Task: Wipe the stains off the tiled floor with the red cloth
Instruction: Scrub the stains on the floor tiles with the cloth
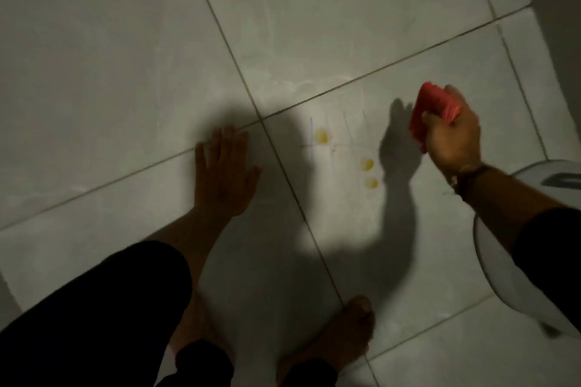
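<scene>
Floor (110, 41) of pale grey tiles with dark grout lines, dim light, seen from above. Left hand (224, 173) lies flat on the floor, palm down, fingers spread, right at a grout crossing, in shadow. Right hand (452, 138) is raised to the right, fingers curled tight around the red cloth (432, 108), which is bunched up and sticks out above and to the left of the fist. Cannot tell whether cloth touches the floor; its shadow falls on the tile just left of it. Band on the right wrist (468, 173), dark sleeve further up the arm. Stains (367, 164): three small yellowish spots on the tile between the two hands, one upper left at (321, 135), two close together lower right, nearest the right hand's shadow. Faint thin pen-like lines (333, 148) cross the same tile around the spots. Cloth is near the stains but apart from them. Bare feet (352, 324) at bottom, dark trouser leg at lower left. White rounded object (496, 267) at right edge, partly under the right arm; cannot tell what it is.
</scene>
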Available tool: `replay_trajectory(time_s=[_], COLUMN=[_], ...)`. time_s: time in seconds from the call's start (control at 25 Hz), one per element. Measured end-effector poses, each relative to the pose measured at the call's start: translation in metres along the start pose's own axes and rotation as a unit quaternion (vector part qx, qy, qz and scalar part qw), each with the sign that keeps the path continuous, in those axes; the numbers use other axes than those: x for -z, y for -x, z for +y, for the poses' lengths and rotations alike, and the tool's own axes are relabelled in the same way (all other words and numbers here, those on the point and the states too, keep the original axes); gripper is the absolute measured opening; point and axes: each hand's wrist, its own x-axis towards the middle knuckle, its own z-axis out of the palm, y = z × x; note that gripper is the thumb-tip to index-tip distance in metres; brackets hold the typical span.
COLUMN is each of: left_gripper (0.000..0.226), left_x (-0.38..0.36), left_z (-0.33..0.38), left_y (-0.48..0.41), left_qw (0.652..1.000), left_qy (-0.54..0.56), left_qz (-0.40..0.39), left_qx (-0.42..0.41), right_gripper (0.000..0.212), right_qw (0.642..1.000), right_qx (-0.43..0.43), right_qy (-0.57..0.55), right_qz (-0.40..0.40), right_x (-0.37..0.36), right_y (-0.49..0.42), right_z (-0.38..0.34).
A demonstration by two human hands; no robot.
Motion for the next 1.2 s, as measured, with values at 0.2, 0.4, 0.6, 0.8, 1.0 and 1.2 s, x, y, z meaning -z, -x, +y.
replay_trajectory(time_s=[0.2, 0.4, 0.6, 0.8, 1.0, 1.2], left_gripper=[0.072, 0.072, 0.073, 0.072, 0.072, 0.073], left_x=[-0.054, -0.077, -0.078, -0.069, -0.076, -0.077], left_z=[-0.026, -0.039, -0.040, -0.038, -0.039, -0.040], left_y=[-0.014, -0.018, -0.019, -0.016, -0.017, -0.019], left_qw=[0.996, 0.988, 0.987, 0.989, 0.987, 0.987], left_qy=[-0.026, -0.032, -0.035, -0.021, -0.029, -0.020], left_qz=[0.076, 0.137, 0.139, 0.130, 0.140, 0.145], left_qx=[-0.032, -0.065, -0.067, -0.062, -0.067, -0.069], right_gripper=[0.078, 0.092, 0.085, 0.070, 0.084, 0.072], right_qw=[0.952, 0.918, 0.871, 0.857, 0.922, 0.853], right_qx=[0.070, 0.153, 0.302, 0.237, 0.138, 0.333], right_qy=[0.297, 0.364, 0.388, 0.441, 0.360, 0.398], right_qz=[-0.012, -0.013, 0.011, -0.120, 0.030, -0.063], right_x=[-0.080, -0.138, -0.227, -0.165, -0.181, -0.229], right_y=[-0.021, -0.019, 0.057, 0.198, 0.046, 0.164], right_z=[0.011, 0.007, 0.005, 0.112, 0.024, 0.062])
